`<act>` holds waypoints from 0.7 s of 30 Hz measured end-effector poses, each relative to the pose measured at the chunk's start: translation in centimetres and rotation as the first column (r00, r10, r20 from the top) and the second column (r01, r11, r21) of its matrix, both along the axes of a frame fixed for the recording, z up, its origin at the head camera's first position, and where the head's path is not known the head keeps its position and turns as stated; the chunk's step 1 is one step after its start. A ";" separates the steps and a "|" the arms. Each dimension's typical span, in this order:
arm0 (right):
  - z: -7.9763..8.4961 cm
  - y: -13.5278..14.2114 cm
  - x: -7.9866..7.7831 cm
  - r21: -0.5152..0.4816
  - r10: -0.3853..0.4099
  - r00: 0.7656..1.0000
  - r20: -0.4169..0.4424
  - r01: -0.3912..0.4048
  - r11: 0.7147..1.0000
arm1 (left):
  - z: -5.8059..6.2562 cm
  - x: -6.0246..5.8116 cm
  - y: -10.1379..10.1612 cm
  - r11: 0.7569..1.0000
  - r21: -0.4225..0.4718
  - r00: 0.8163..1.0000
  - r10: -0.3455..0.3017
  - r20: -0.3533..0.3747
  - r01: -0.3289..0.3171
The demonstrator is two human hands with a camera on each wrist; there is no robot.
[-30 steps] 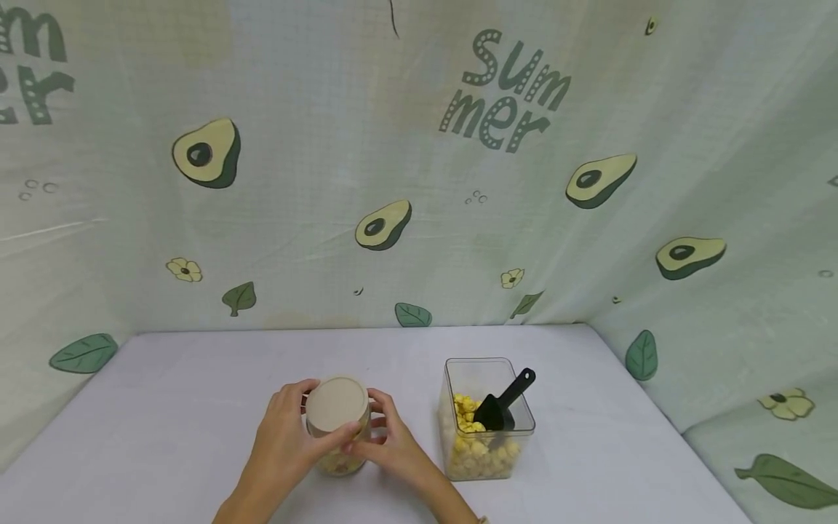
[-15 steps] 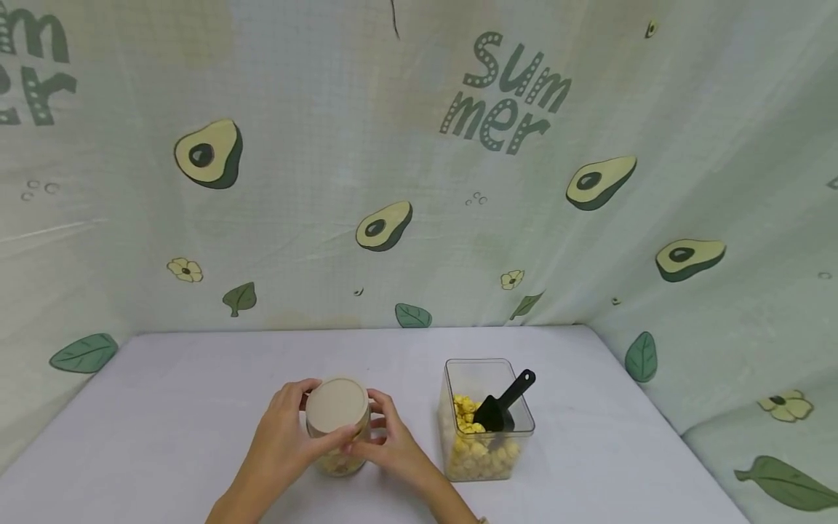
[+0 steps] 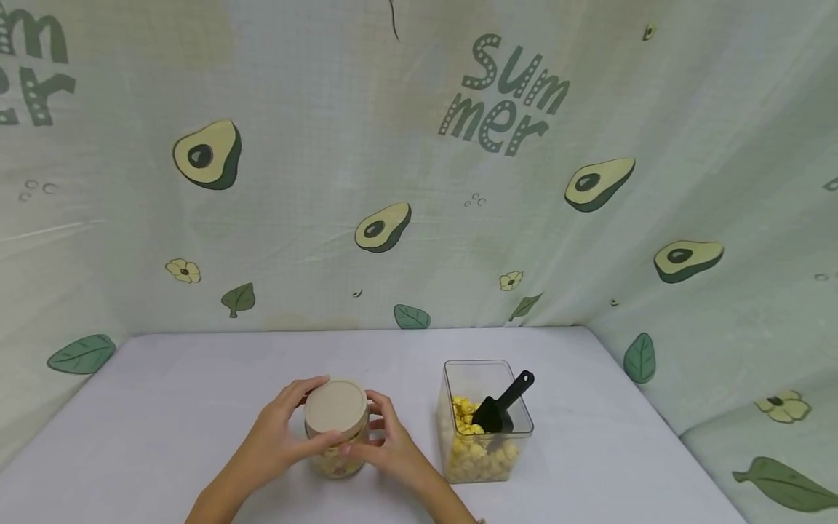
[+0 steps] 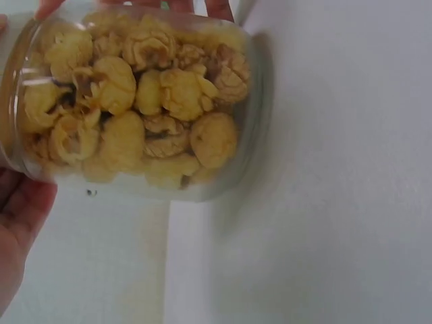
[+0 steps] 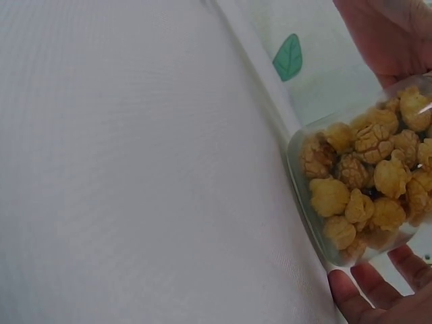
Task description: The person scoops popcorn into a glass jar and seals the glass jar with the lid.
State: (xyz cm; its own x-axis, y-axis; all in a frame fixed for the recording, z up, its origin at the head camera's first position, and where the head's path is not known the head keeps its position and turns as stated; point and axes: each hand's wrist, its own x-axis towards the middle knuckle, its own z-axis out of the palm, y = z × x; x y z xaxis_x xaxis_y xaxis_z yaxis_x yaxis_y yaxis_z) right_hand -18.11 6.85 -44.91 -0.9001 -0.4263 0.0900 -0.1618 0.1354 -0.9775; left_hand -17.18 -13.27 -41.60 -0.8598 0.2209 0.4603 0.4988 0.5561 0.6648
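A clear jar of popcorn stands upright on the white table, with a round beige lid on top. My left hand grips the lid from the left, its thumb at the near edge and its fingers around the far side. From the right, my right hand holds the jar around its side, thumb in front. Both wrist views show yellow-brown popcorn through the jar's wall. The far fingers of both hands are partly hidden behind jar and lid.
Right of the jar stands a square clear container, open at the top, partly filled with yellow popcorn. A black scoop leans in it, handle over the rim. A printed cloth hangs behind the table.
My left hand and forearm have swung a little to the left, and the thumb has slid left along the lid's near edge. The right hand and the container look almost unchanged.
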 end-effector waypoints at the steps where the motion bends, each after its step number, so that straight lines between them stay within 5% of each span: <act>1: 0.0 0.0 0.0 -0.001 0.000 1.000 0.003 0.000 1.000 | -0.1 -0.1 -0.1 1.000 0.006 1.000 -0.021 0.004 0.021; 9: -0.2 0.0 -0.2 0.005 0.003 1.000 0.010 -0.003 1.000 | 0.0 -0.1 -0.6 0.993 0.057 0.988 -0.107 0.109 0.101; 15: -0.3 0.0 -0.2 -0.002 -0.002 1.000 0.004 0.002 1.000 | 1.2 0.6 0.8 0.998 0.012 0.989 0.063 0.134 -0.065; 21: -0.2 0.0 -0.1 -0.012 0.010 1.000 -0.001 -0.010 1.000 | 2.5 1.6 2.1 0.979 -0.023 0.940 0.200 0.278 -0.202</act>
